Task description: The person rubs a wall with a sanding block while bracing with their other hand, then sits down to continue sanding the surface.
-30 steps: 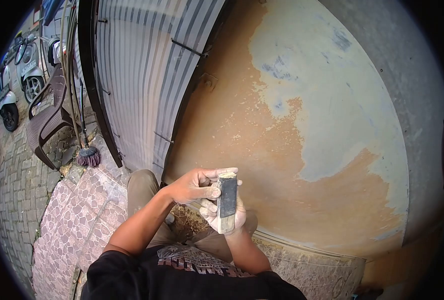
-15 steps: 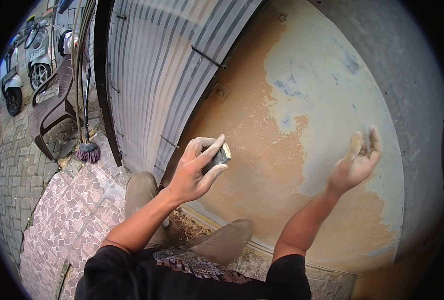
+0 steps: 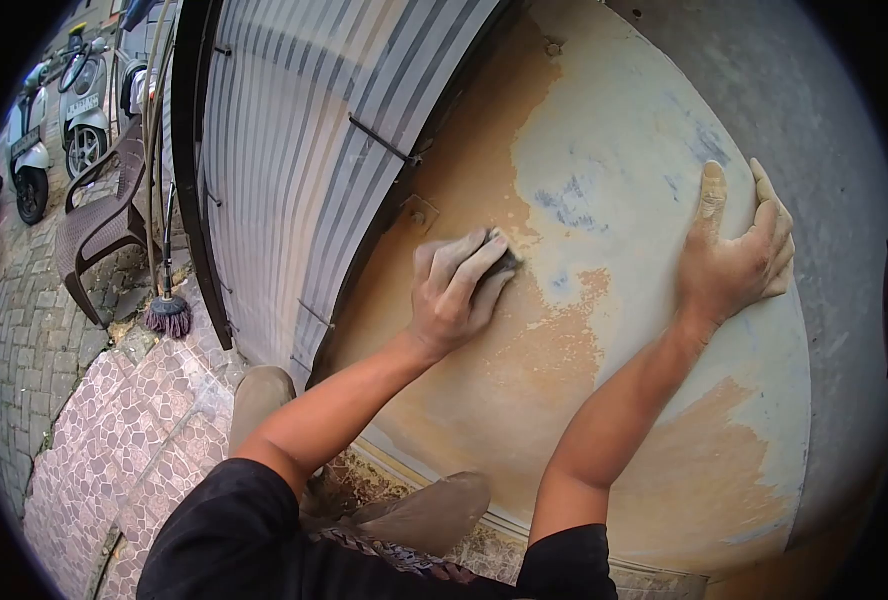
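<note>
My left hand [image 3: 456, 285], dusty at the fingers, grips a small dark block [image 3: 505, 262] pressed against the panel. The large curved panel [image 3: 664, 290] has brown areas and pale grey-green patches with bluish marks. Farther right, my right hand [image 3: 732, 245] rests at the panel's right edge, thumb apart and pointing up, the other fingers bent toward the edge with nothing visible in them. Left of the panel stands a striped translucent sheet [image 3: 284, 150] in a dark frame.
A brown plastic chair [image 3: 109, 225], a purple-bristled brush [image 3: 169, 315] and parked scooters [image 3: 86, 120] are at the left. Patterned tiles [image 3: 114, 440] cover the floor at lower left. A grey surface [image 3: 794, 140] lies beyond the panel at right.
My left hand has moved up and right, bringing the block onto the panel. My right hand has moved up to the panel's right edge. The view has shifted slightly.
</note>
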### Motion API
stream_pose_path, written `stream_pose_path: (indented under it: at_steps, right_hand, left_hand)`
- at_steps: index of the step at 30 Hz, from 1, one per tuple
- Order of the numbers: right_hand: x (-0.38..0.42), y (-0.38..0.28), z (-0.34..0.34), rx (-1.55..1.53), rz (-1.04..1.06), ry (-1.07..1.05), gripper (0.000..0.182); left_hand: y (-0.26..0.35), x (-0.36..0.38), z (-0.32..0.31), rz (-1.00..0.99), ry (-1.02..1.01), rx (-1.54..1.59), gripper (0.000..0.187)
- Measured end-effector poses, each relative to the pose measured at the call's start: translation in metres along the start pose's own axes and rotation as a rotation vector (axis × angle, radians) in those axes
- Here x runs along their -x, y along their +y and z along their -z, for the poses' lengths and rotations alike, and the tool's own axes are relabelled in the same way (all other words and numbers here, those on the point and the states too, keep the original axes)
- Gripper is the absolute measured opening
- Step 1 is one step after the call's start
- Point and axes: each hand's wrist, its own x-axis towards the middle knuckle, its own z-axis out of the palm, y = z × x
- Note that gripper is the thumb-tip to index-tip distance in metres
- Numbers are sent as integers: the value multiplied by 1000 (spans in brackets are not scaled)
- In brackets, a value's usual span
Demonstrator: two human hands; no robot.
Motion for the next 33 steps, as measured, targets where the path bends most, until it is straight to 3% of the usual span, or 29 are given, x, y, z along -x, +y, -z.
stream_pose_path:
  at_steps: [2,5,11,13,15,17,20,24,27,31,33]
  right_hand:
    - [-1,-2,2,-9,-45,-32,54]
    - [1,-2,1,-23,-31,11,54]
    - [0,-1,6,-83,-25,-13,53]
    - [0,-2,7,-90,-26,-16,53]
    - [-1,-5,5,-103,-37,-10,53]
    - [0,-9,5,-93,-78,-5,53]
    - [1,-8,3,-84,-74,11,52]
    - [1,-6,3,-89,-64,8,53]
    - [1,-4,5,-93,-31,-7,54]
    - [2,-7,6,-101,-62,-7,54]
    - [0,-9,4,-98,-70,9,54]
  left_hand:
    - [-3,65,14,-41,-81,-5,56]
    - [-5,95,32,-8,-182,38,58]
    - [10,-88,-17,121,136,205,44]
    - [13,-91,-30,256,303,346,42]
    - [13,-52,-17,70,182,116,43]
    - [9,23,-3,-3,44,99,45]
    - [11,44,12,99,-51,181,43]
    - [20,-69,-16,50,105,215,39]
    - [16,-90,-28,0,180,178,40]
    - [19,37,4,59,9,149,44]
    - [12,45,9,39,-37,133,46]
